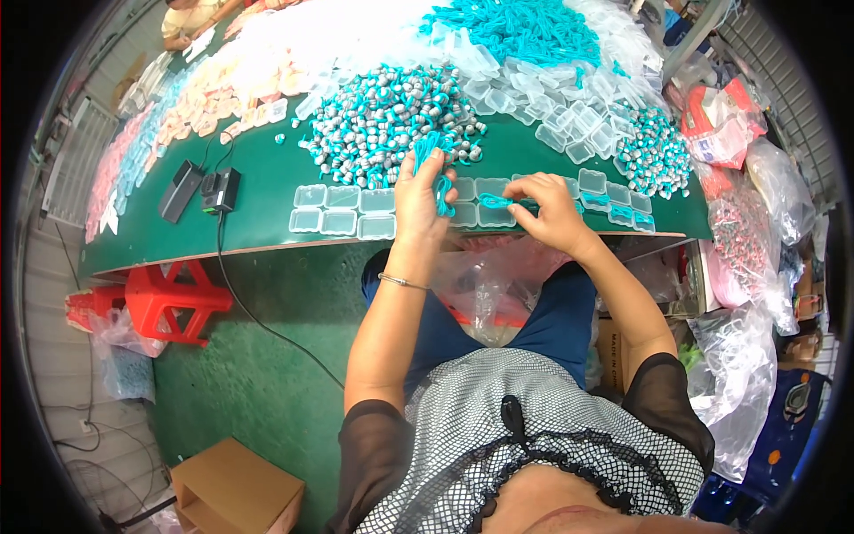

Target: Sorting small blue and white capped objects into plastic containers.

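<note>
My left hand (pixel 414 205) is closed around a bunch of looped turquoise cords (pixel 432 145), some hanging down beside its fingers. Between the fingertips of my right hand (pixel 553 214) is a small coiled turquoise cord (pixel 495 202), held over a transparent plastic box in the row at the table's near edge. Lidded boxes (pixel 376 201) stand open in that row, left of my left hand. To the right of my right hand, several boxes (pixel 620 214) have turquoise cords inside. The bottom of the box under my right hand is partly hidden.
Beyond my hands, grey-and-turquoise small pieces (pixel 382 120) are heaped on the green table (pixel 267 182). Loose transparent boxes (pixel 578 125) and a turquoise cord pile (pixel 525 31) lie farther back. A black device (pixel 220 190) with a cable sits left. A red stool (pixel 173 298) stands below.
</note>
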